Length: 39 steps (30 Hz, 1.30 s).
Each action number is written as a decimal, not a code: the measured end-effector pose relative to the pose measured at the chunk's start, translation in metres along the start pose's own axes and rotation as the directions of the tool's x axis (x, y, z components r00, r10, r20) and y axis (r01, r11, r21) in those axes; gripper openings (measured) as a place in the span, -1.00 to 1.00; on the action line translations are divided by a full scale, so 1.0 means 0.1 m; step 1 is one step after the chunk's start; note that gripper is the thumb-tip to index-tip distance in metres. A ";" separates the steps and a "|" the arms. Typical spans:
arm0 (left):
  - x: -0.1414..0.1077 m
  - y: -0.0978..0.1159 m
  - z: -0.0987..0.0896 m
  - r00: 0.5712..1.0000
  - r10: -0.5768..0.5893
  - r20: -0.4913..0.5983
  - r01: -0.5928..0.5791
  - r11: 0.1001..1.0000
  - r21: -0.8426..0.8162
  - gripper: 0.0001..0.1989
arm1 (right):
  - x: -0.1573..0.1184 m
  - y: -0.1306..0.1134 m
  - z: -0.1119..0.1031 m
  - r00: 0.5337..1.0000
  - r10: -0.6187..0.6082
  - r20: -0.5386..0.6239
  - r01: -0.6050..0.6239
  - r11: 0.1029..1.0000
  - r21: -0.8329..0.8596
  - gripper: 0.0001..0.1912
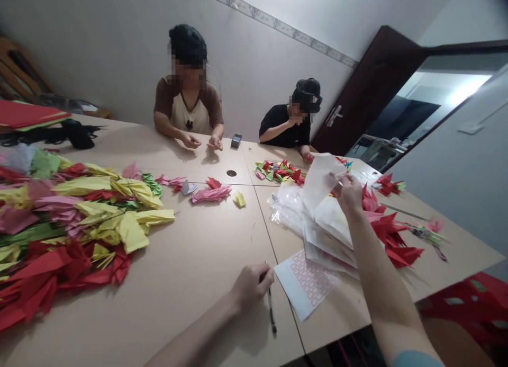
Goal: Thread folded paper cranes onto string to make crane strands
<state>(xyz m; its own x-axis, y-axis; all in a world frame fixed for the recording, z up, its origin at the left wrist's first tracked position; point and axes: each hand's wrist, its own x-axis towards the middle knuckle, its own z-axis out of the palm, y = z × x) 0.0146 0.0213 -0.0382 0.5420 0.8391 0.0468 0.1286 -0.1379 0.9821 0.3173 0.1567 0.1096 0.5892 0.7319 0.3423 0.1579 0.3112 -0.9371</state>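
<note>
My right hand (350,191) is raised over a pile of clear plastic bags (289,205), fingers pinched on the edge of a whitish translucent bag (320,179). Other bags beneath it fan out toward the front. Near the table's front edge, my left hand (253,285) rests with its fingers curled round a thin dark stick (272,311); its lower end shows below the hand. Between the hands, partly under the bags, lies a white sheet of red-outlined labels (307,285).
Folded paper pieces in red, yellow, pink and green (119,218) heap on the left. More red pieces (391,232) lie right of the bags, and a mixed pile (280,171) sits farther back. Two people (190,107) sit across the table, with a small dark box (236,140) between them.
</note>
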 end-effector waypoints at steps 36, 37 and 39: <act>-0.53 -0.08 -1.48 0.933 -0.360 0.005 0.335 0.865 -0.375 -0.32 | -2.16 0.44 1.02 0.677 0.397 0.620 -0.516 0.856 0.015 -0.64; -0.52 -0.08 -1.47 0.935 -0.352 -0.040 0.313 0.873 -0.374 -0.34 | -2.23 0.45 1.02 0.656 0.396 0.642 -0.508 0.861 -0.011 -0.67; -0.49 -0.08 -1.44 0.931 -0.335 -0.146 0.267 0.896 -0.354 -0.45 | -2.34 0.44 1.02 0.626 0.393 0.673 -0.491 0.870 -0.051 -0.72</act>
<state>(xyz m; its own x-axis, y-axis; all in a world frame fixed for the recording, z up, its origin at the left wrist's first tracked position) -0.1329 0.0568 -0.0219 0.3400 0.9042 -0.2586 -0.0342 0.2867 0.9574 0.1056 0.0611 -0.0049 -0.1023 0.9888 -0.1083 -0.1109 -0.1195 -0.9866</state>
